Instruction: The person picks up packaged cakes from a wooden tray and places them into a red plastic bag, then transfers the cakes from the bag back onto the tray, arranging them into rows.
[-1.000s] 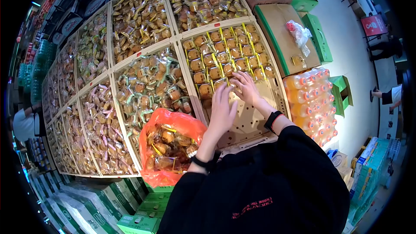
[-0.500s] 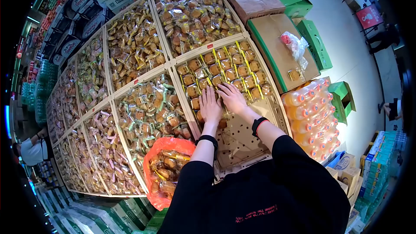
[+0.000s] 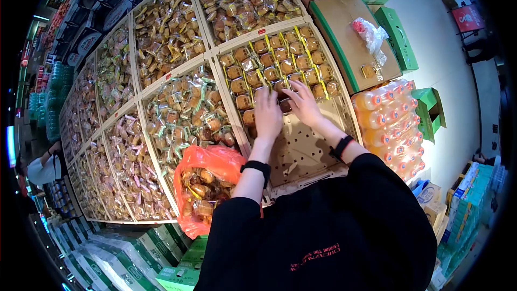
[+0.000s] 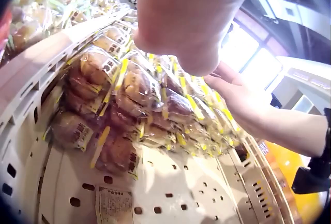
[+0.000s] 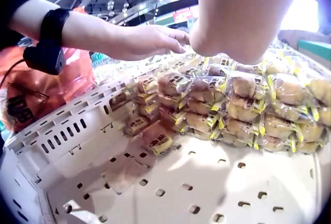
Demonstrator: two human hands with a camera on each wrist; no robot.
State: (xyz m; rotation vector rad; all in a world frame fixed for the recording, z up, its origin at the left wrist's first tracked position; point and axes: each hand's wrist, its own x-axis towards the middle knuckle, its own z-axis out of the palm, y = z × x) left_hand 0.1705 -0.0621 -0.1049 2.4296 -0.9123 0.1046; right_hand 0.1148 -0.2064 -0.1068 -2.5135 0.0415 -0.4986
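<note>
Rows of wrapped cakes (image 3: 288, 66) with yellow strips fill the far part of a perforated crate (image 3: 301, 148). Both hands are at the near edge of these rows. My left hand (image 3: 267, 114) lies over the packets at the left, fingers extended forward. Beside it, my right hand (image 3: 305, 105) reaches in from the right, its fingers slightly bent at the packets. In the left wrist view the packets (image 4: 137, 92) stand in stacked layers; the right wrist view shows the same stacks (image 5: 243, 105). Both sets of fingertips are partly hidden there.
A red plastic bag (image 3: 210, 161) holding wrapped cakes is left of my left forearm. More compartments of packets (image 3: 188, 113) extend left and beyond, divided by pale rims. On the right are a cardboard box (image 3: 339, 32) with a clear bag (image 3: 370, 36) and orange bottles (image 3: 388, 129).
Over the last second both hands have come down to the packets and shifted slightly while staying at the front rows. The head view has tilted between frames.
</note>
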